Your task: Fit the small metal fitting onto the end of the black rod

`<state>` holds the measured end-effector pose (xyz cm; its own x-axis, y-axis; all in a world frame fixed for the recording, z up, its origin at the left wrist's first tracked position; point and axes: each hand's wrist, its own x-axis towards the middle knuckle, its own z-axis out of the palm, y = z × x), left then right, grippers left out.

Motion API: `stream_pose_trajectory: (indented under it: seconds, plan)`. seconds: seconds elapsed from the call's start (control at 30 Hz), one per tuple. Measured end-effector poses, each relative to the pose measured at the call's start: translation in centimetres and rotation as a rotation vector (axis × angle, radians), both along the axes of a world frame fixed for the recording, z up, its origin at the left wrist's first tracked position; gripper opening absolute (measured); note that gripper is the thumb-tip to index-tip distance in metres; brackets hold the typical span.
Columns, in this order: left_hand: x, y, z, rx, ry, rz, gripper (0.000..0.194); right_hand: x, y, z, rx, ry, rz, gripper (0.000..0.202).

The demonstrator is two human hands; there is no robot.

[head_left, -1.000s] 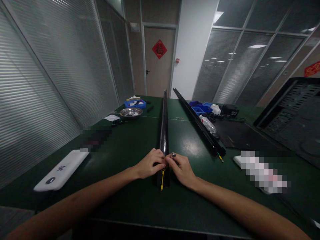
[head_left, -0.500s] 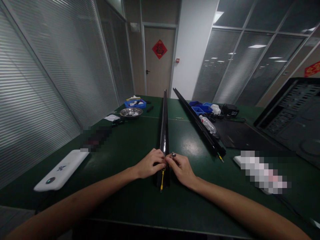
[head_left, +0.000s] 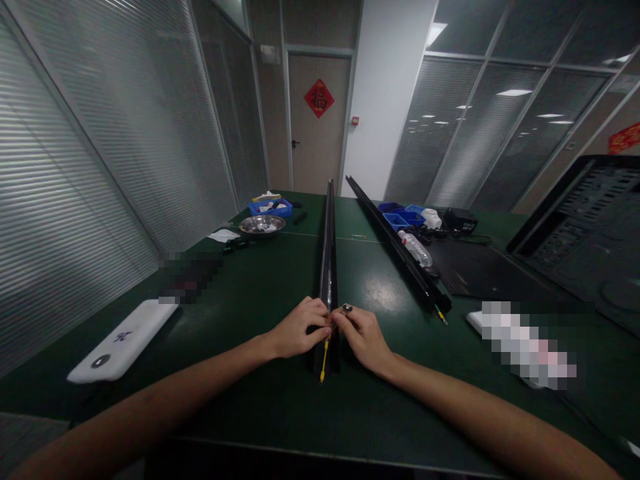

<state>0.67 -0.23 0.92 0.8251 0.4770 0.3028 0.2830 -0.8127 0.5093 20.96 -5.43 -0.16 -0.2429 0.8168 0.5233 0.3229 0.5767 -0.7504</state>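
A long black rail [head_left: 329, 247] with a channel shape runs away from me over the green table. My left hand [head_left: 303, 328] lies on its near end, fingers closed, with thumb and fingertips pinched over the channel. Facing it from the right, my right hand [head_left: 365, 337] is also closed, its fingertips meeting the left ones. What the fingertips pinch is hidden. Below them a yellow wire [head_left: 324, 362] with a small lug at its tip hangs out along the rail's end. A small dark, shiny piece [head_left: 347, 308] sits at my right index finger.
A second black rail [head_left: 400, 247] with a yellow-green wire [head_left: 441, 315] lies to the right, beside a plastic bottle [head_left: 416, 249] and blue bins [head_left: 406, 217]. A metal bowl [head_left: 262, 225], blue basket [head_left: 271, 208] and white device [head_left: 123, 341] are left. A large black panel [head_left: 590, 240] stands right.
Both hands stay at the rail's near end with barely any movement. The free tip of the yellow wire has shifted very slightly left.
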Motion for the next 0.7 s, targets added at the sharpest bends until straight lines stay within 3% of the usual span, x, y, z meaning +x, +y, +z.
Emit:
stream_pose_trajectory:
  seconds: [0.7]
  plan:
    - [-0.06,0.08,0.07,-0.032,0.016,0.004,0.029,-0.02,-0.11,0.2,0.012,-0.002,0.019,0.031]
